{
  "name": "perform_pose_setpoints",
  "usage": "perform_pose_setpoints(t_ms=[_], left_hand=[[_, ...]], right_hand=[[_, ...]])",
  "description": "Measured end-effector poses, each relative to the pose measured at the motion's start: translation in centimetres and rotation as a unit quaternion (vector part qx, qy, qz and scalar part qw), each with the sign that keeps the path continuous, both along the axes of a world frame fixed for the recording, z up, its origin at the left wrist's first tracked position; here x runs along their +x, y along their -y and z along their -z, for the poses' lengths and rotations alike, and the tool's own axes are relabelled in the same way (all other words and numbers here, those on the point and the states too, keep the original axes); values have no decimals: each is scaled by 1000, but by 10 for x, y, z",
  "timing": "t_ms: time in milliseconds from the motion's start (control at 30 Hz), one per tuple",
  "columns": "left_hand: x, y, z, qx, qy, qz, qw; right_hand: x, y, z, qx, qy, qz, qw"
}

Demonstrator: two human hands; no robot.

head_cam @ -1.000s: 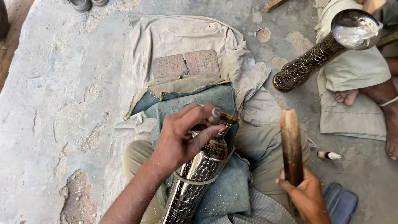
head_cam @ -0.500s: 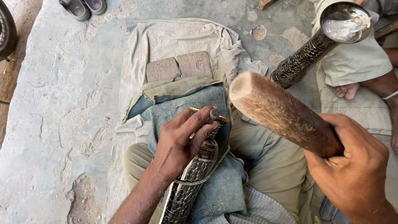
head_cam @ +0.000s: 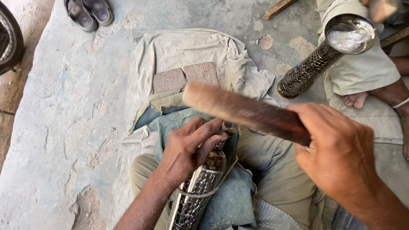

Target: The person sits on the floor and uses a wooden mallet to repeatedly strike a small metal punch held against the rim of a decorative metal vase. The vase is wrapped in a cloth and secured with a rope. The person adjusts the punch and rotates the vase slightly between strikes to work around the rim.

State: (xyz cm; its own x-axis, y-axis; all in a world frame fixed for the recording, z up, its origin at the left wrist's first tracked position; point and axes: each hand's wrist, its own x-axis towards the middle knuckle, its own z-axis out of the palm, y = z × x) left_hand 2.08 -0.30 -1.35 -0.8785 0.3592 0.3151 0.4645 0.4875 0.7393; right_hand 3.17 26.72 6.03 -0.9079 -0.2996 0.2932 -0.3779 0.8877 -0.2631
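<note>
Rough concrete floor (head_cam: pixel 64 127), bare along the frame's left. Lower centre: patterned metal tube (head_cam: pixel 197 191) lying on blue cloth (head_cam: pixel 230 200) across the lap, pinned near its top by the clenched left hand (head_cam: pixel 187 149). Lower right: wooden mallet (head_cam: pixel 243 111), blurred, gripped in the right hand (head_cam: pixel 341 153). Behind them two bricks (head_cam: pixel 187 77) lie on beige cloth (head_cam: pixel 179 47); sandals (head_cam: pixel 89 12) at the upper-left edge.

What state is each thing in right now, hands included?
left hand: closed on a small punch, pressing it to the metal tube
right hand: gripping the wooden mallet
wooden mallet: raised, motion-blurred, above the tube
metal tube: lying on the lap, on blue cloth
second metal tube: tilted, open mouth up, beside another person's leg
sandals: lying paired on the ground
</note>
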Motion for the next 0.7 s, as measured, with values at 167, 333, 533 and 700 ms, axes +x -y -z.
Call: perform_pose_setpoints(t_ms=[167, 333, 533, 700], left_hand=[[-4, 0, -2, 13, -41, 24, 999], [-7, 3, -5, -15, 12, 27, 999], [-12, 3, -4, 20, -32, 57, 998], [-11, 8, -2, 7, 1, 60, 998]], right_hand=[[-5, 8, -8, -19, 69, 38, 997], [-11, 15, -7, -209, 85, 24, 974], [-7, 2, 9, 62, 174, 71, 980], [0, -1, 16, -176, 72, 37, 981]])
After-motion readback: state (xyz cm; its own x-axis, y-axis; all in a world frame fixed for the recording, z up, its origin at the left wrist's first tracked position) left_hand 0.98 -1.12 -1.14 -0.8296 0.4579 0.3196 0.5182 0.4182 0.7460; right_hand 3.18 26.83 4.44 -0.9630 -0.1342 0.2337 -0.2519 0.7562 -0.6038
